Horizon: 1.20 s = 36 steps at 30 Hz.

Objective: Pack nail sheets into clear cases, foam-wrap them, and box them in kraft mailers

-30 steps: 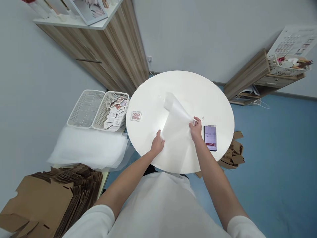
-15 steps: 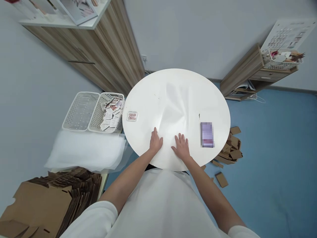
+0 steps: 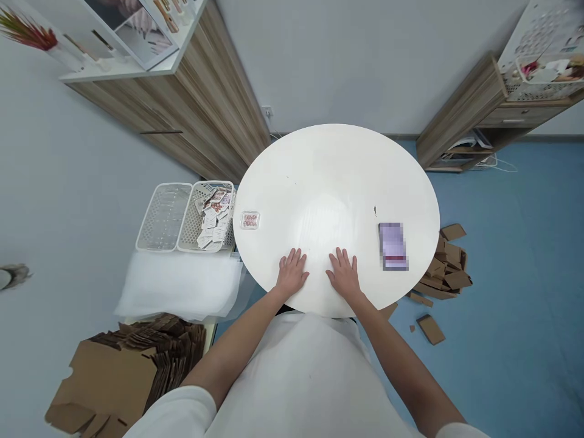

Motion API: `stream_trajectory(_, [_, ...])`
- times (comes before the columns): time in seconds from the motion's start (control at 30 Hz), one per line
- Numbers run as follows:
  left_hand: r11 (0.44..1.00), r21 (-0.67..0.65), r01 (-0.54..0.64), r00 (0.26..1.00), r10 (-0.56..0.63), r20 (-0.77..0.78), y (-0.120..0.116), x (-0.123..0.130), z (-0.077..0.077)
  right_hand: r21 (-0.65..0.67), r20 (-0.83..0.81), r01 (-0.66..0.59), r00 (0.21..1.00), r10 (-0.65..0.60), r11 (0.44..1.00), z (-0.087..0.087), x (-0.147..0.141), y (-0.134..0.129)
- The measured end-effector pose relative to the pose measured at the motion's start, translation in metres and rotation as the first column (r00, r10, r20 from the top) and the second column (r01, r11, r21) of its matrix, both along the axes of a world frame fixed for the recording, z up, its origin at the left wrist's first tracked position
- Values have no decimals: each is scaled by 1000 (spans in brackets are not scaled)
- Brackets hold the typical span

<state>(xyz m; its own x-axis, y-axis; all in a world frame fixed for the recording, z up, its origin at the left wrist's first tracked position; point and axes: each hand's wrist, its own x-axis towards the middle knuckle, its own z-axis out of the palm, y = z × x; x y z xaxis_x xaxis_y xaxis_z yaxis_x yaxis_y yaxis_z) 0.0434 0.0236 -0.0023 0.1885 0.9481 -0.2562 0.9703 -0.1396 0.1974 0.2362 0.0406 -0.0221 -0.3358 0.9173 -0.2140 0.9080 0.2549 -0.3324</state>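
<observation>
My left hand [image 3: 291, 275] lies palm down near the front edge of the round white table [image 3: 337, 158], its fingers spread. To the right of it, my right hand [image 3: 343, 275] rests the same way, fingers apart. Neither hand holds anything. A small clear case with reddish pieces in it [image 3: 250, 220] sits at the table's left side. Right of my right hand lies a flat purple rectangular thing [image 3: 393, 246], blurred by pixels. A small dark mark or scrap [image 3: 375, 211] shows just above it.
Left of the table stand a white basket of small cards [image 3: 188, 231] and a basket with clear items [image 3: 157, 213]. Translucent sheets [image 3: 177, 283] and stacked flat cardboard boxes [image 3: 104, 377] lie nearer me. Cardboard pieces [image 3: 449, 267] cover some floor at right. Wooden cabinets [image 3: 219, 103] stand behind.
A creased, translucent sheet-like patch in the middle of the table no longer shows. My left hand has turned flatter, with its fingers spread wider. The head view has shifted slightly.
</observation>
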Motion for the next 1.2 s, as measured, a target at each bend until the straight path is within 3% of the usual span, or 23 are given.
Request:
stream_trajectory(0.23, [1000, 6, -1, 999, 1, 40, -5, -10, 1, -25, -6, 36, 999, -36, 999, 9, 1, 6])
stream_trajectory(0.37, [997, 38, -74, 990, 69, 123, -5, -37, 3, -3, -29, 75, 997, -75, 997, 20, -21, 11])
stream_trajectory(0.47, [964, 48, -262, 944, 245, 223, 4, -74, 4, -15, -79, 44, 996, -45, 999, 29, -56, 25])
stream_trajectory(0.6, [856, 31, -516, 785, 458, 418, 29, -138, 3, -124, -241, -56, 970, 25, 991, 37, -123, 53])
stream_trajectory(0.77, [802, -151, -579, 633, 558, 537, 63, -196, -1, -319, -436, -89, 898, -63, 943, 37, -201, 80])
stream_trajectory(0.97, [793, -341, -505, 511, 593, 622, 76, -205, -10, -448, -521, 6, 811, -266, 894, 25, -242, 90])
stream_trajectory(1.2, [811, -363, -459, 461, 567, 683, 64, -188, 0, -501, -558, 38, 749, -356, 865, 19, -225, 75])
